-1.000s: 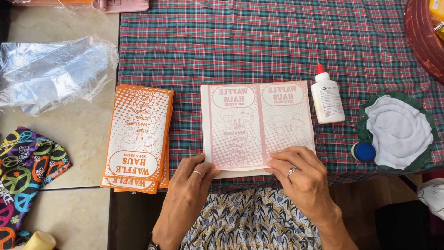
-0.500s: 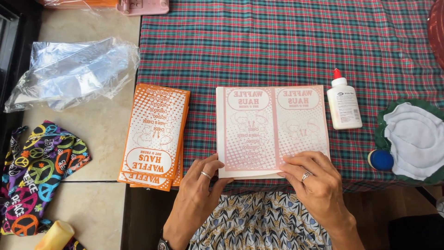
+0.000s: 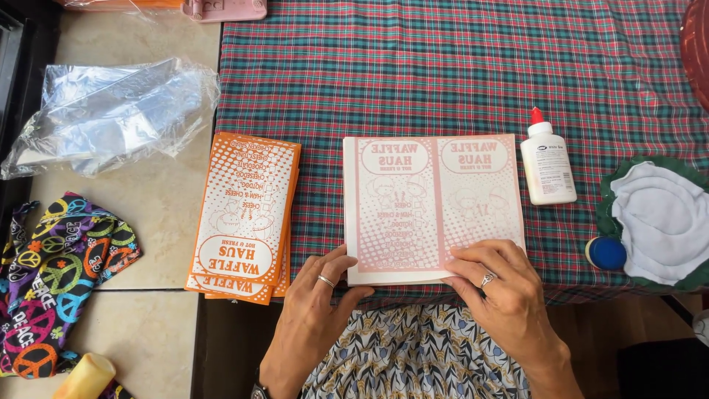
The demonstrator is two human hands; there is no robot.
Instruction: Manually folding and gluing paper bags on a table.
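— Item one?

— Pale pink printed sheet (image 3: 432,208), lying flat at the near edge of the worktop (image 3: 443,66), on the plaid cloth, print turned away from me. It looks to be the top of a thin stack; I keep it close so both hands can reach.

— Hands?

— My left hand (image 3: 319,295): open, palm down, fingertips on the near left corner. My right hand (image 3: 502,290): open, fingers spread flat over the near right corner. Neither grips; both press, which holds the sheet square and flat.

— Next out?

— Stack of orange printed sheets (image 3: 247,214), just left of the pink one, apart from it, half on the cloth and half overhanging toward the tile. Same kind of print, stronger colour.

— To the right?

— White glue bottle (image 3: 547,164), red tip, upright just beside the sheet's far right corner. Beyond it, a blue cap (image 3: 606,253) and a white cloth on a green pad (image 3: 661,222).

— Further off?

— Crumpled clear plastic wrap (image 3: 111,114) and a bright patterned fabric (image 3: 55,281) on the tiled surface, well apart.
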